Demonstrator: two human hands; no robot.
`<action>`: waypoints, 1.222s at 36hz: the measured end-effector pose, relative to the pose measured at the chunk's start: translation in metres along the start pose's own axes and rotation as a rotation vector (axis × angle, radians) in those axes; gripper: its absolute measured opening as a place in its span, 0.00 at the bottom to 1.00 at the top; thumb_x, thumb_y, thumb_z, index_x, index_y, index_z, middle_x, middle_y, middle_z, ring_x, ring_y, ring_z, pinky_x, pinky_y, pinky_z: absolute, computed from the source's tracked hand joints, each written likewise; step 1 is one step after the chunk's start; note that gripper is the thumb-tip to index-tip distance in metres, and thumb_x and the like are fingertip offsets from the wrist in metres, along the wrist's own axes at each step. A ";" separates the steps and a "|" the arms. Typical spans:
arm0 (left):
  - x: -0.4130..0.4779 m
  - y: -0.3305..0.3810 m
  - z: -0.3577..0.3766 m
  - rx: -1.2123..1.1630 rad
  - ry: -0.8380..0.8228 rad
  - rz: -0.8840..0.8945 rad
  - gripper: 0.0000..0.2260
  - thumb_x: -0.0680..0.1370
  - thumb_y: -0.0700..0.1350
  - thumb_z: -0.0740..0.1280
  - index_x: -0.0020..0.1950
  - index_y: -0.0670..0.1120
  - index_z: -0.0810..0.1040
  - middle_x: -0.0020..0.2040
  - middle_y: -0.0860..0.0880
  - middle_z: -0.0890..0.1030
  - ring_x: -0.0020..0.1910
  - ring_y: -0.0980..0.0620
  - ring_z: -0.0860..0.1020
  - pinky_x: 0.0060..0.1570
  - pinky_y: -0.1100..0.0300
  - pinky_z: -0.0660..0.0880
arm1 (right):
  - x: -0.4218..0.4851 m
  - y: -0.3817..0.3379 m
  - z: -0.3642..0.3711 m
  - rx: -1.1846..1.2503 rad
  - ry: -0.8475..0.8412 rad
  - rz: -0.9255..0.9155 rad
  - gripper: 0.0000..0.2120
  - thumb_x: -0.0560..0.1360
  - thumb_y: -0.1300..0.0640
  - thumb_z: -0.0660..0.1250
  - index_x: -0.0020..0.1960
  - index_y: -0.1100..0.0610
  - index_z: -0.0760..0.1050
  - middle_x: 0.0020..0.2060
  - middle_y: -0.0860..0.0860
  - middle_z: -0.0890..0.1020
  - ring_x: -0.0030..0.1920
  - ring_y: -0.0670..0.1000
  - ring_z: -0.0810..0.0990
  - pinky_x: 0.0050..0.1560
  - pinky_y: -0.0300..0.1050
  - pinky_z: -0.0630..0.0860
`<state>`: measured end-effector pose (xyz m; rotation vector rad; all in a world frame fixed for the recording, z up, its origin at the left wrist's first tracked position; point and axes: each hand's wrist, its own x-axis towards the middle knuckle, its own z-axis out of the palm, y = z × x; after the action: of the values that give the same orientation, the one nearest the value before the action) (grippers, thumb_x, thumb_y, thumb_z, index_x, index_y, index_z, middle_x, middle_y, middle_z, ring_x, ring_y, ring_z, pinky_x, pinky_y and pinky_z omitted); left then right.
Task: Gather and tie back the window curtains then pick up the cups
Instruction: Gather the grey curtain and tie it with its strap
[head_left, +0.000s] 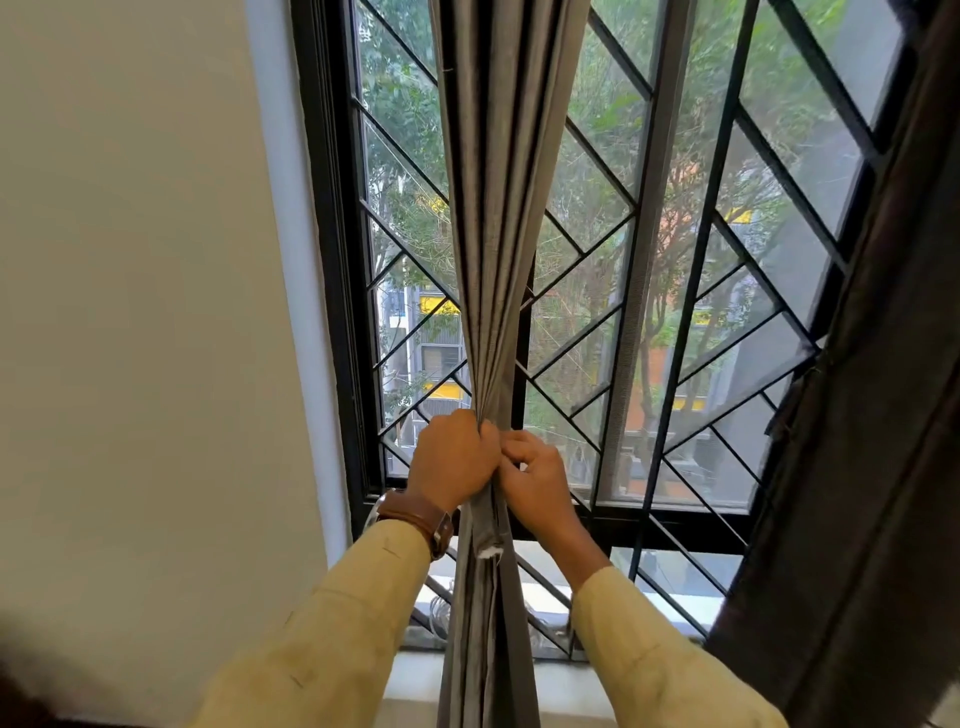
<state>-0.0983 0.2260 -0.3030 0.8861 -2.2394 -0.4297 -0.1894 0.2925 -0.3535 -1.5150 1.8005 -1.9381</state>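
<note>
The left hand (453, 457) holds the gathered grey curtain (493, 218) in a closed grip. The right hand (537, 480) pinches it just beside

Single head-worn wide-angle view, taken from close in front of the window (337, 260), facing forward and tilted downward, so that the black frame's uprights splay apart toward the top edge. The grey curtain (493, 208) runs down the centre of the field, with the left hand (457, 457) and right hand (540, 478) near the lens in the lower middle and the sleeves (337, 623) entering from the bottom edge. The wall (130, 312) fills the left third, a dark curtain (857, 467) closes the right edge, and the sill (415, 675) lies along the bottom.
</note>
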 end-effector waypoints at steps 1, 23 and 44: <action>-0.001 0.000 0.000 0.005 0.008 0.003 0.15 0.81 0.48 0.57 0.44 0.40 0.76 0.41 0.41 0.80 0.42 0.43 0.77 0.43 0.53 0.74 | 0.000 0.001 0.000 0.001 -0.007 0.012 0.14 0.76 0.63 0.67 0.39 0.47 0.84 0.42 0.52 0.83 0.41 0.42 0.81 0.40 0.33 0.76; -0.023 0.004 -0.009 0.014 0.047 0.004 0.16 0.79 0.51 0.58 0.46 0.42 0.80 0.38 0.44 0.81 0.38 0.44 0.80 0.43 0.49 0.80 | 0.041 -0.016 -0.017 0.169 0.063 0.349 0.17 0.79 0.68 0.65 0.63 0.51 0.75 0.48 0.44 0.81 0.49 0.45 0.80 0.53 0.48 0.79; -0.021 0.002 -0.014 0.134 0.084 -0.024 0.14 0.80 0.48 0.57 0.47 0.40 0.77 0.44 0.41 0.80 0.42 0.43 0.77 0.39 0.55 0.67 | 0.041 0.006 -0.023 0.054 0.252 0.355 0.11 0.73 0.62 0.73 0.32 0.61 0.79 0.26 0.50 0.77 0.30 0.49 0.73 0.35 0.45 0.73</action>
<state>-0.0782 0.2413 -0.3023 0.9832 -2.2020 -0.2504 -0.2284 0.2806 -0.3303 -0.8887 1.9317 -2.0417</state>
